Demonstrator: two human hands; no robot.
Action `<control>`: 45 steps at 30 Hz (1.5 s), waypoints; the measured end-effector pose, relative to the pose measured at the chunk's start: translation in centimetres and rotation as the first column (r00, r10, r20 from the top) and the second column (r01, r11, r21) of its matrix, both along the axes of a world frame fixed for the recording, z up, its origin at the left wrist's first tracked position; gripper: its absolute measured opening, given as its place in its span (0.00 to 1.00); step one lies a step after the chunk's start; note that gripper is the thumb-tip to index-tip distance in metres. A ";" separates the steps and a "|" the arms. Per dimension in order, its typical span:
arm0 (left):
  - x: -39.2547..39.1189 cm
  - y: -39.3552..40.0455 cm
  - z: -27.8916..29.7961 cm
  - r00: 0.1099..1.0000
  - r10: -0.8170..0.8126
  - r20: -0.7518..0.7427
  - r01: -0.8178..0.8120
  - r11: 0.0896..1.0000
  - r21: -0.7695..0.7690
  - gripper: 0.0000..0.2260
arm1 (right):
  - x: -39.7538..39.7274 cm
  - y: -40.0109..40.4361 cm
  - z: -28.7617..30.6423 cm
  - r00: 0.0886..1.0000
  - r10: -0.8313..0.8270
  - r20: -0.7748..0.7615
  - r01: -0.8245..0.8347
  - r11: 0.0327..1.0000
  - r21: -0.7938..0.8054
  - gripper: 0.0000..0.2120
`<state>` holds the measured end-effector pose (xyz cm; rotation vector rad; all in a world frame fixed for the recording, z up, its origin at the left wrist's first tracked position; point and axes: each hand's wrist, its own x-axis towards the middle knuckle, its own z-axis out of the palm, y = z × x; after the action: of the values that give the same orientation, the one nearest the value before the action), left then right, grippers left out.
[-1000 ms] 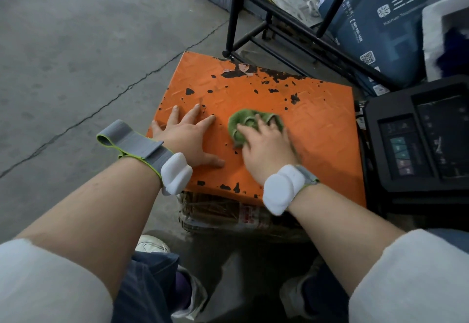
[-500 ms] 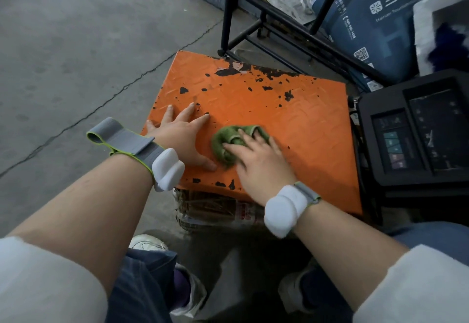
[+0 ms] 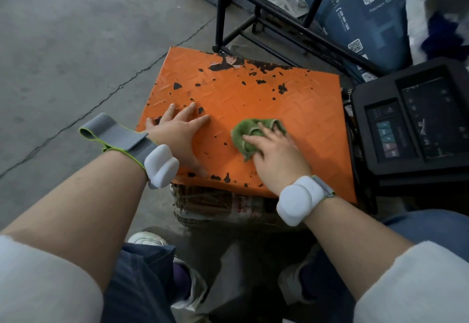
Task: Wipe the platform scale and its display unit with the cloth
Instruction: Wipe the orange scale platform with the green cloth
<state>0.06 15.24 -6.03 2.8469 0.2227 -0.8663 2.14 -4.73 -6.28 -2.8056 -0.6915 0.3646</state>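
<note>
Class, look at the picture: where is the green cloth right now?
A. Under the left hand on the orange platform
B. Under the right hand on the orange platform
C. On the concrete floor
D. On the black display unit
B: the right hand presses the green cloth onto the orange platform, while the left hand lies flat and bare beside it.

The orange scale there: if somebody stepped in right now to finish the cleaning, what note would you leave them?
Left hand: flat, fingers spread, pressing on the orange platform.
Right hand: holds the green cloth bunched against the platform, right of its middle.
Display unit: black, right of the platform, untouched by either hand.
Done: wiping of the platform under way.
Left: the rest of the platform, then the display unit.
</note>
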 end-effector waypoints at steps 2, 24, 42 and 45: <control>0.0 0.0 -0.1 1.000 -0.002 0.000 0.002 1.000 0.008 0.55 | -0.2 0.1 0.1 1.000 -0.026 -0.005 0.026 1.000 -0.012 0.22; -0.2 -1.6 -0.1 0.999 -0.043 0.032 0.043 0.999 -0.019 0.54 | 0.0 -2.0 0.9 0.999 -0.010 -0.031 0.012 0.999 0.050 0.21; 0.3 -2.4 -0.7 0.994 -0.030 0.104 0.034 0.999 -0.032 0.46 | -1.9 -0.8 0.1 0.975 0.211 -0.063 -0.206 0.975 0.077 0.22; 0.4 -2.4 -0.6 0.995 -0.028 0.093 0.032 0.999 -0.044 0.46 | -0.2 -1.4 0.5 0.993 0.107 -0.052 -0.103 0.992 0.068 0.22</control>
<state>0.42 12.85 -6.62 2.8464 0.1479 -0.7332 1.97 -6.11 -5.79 -2.6940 -0.8253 0.4287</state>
